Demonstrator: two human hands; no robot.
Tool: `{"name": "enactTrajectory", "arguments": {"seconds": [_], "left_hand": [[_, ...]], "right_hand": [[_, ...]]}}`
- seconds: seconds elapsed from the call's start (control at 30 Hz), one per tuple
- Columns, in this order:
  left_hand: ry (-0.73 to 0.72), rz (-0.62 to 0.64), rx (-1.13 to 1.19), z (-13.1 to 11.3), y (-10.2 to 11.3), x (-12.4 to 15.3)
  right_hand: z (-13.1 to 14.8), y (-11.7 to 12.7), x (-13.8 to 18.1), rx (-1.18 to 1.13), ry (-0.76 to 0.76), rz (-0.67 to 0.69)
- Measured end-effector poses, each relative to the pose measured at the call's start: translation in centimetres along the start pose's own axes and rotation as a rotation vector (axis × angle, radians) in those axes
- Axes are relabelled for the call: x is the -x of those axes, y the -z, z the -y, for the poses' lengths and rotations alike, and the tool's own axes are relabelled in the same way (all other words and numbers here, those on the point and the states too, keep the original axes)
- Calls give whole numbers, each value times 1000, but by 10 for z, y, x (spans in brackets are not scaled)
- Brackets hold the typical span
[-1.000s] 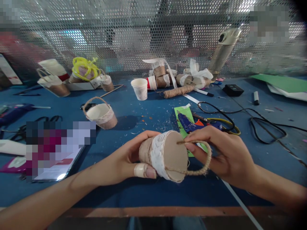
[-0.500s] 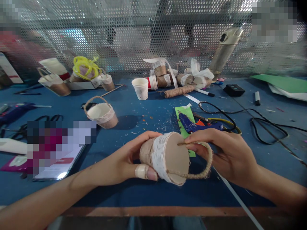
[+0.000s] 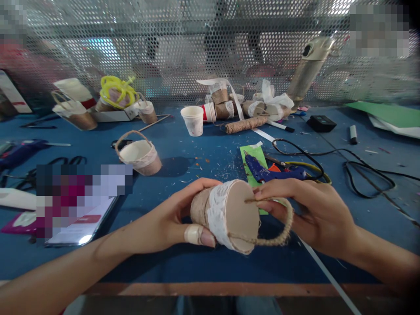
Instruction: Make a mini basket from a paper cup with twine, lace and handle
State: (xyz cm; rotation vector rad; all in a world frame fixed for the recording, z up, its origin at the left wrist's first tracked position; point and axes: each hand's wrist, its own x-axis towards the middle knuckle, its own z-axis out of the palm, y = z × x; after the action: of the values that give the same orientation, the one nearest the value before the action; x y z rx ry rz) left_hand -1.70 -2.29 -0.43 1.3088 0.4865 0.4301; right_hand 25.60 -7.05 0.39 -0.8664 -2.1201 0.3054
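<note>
My left hand (image 3: 177,214) is wrapped round a small paper cup (image 3: 218,218) tilted on its side. Jute twine covers its narrower part, white lace circles the wider end, and that end shows a flat beige face. A braided twine handle (image 3: 286,227) loops out from this face, one end near the lower edge. Close to the upper edge, my right hand (image 3: 308,210) pinches the handle's other end against the face between thumb and index finger. A bandage (image 3: 193,234) covers part of my left thumb.
A blue glue gun (image 3: 262,169) lies on green paper beyond my right hand, with scissors beside it. A twine-handled cup (image 3: 144,162), a phone (image 3: 95,218) and a twine roll (image 3: 246,125) are on the blue table. Black cords (image 3: 364,175) run along the right.
My right fingers have shifted very slightly right along the twine handle, showing a little more of its end on the face. The left hand's hold is the same.
</note>
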Motion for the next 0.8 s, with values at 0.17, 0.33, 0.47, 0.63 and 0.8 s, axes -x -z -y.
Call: {"name": "enactTrajectory", "arguments": {"seconds": [0.17,0.33,0.47,0.63,0.8], "left_hand": [[9,-18,-20,-1,0,1],[-7,-10,-54,-2,0,1],[1,-4,-60,-2,-1,1],[-17,11,-58,0,-1,2],[0,16,-75,0,-1,2]], "right_hand": [[1,0,0,38,1,-2],[2,-2,-1,39,-9,-11],[1,-2,1,49,-16,-17],[0,-4,3,56,-38,-20],[4,-4,-2,66,-20,-45]]}}
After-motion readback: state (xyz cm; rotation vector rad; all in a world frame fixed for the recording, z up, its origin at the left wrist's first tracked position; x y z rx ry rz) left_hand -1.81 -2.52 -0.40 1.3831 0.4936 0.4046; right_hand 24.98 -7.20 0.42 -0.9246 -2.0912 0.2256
